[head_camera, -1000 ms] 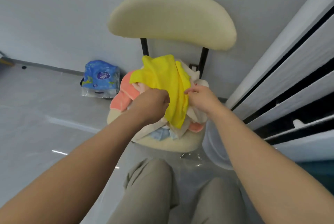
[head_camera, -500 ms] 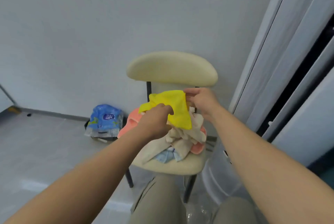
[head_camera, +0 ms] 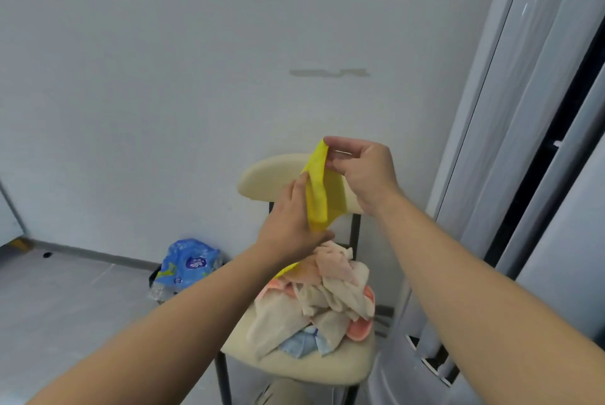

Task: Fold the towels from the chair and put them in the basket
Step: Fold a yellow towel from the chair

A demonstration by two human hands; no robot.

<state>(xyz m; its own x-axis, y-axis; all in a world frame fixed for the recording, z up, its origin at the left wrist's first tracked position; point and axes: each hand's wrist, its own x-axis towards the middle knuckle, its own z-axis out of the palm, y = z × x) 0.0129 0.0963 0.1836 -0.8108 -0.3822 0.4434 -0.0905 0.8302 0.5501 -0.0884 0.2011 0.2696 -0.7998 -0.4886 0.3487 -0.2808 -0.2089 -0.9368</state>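
Above the cream chair (head_camera: 265, 175), the right hand (head_camera: 363, 172) pinched the yellow towel (head_camera: 319, 195) by its top corner, while the left hand (head_camera: 288, 224) gripped its lower part. Crumpled towels (head_camera: 330, 300) lay heaped on the seat below, and a blue packet (head_camera: 190, 264) sat on the floor beside it.

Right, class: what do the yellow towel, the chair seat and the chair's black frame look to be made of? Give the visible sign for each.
Yellow towel: soft cloth, probably microfibre, matt; it folds and hangs limply. Chair seat: padded cream upholstery, perhaps fabric or leatherette; rounded edge, dull sheen. Black frame: likely painted metal; thin, straight, rigid posts.
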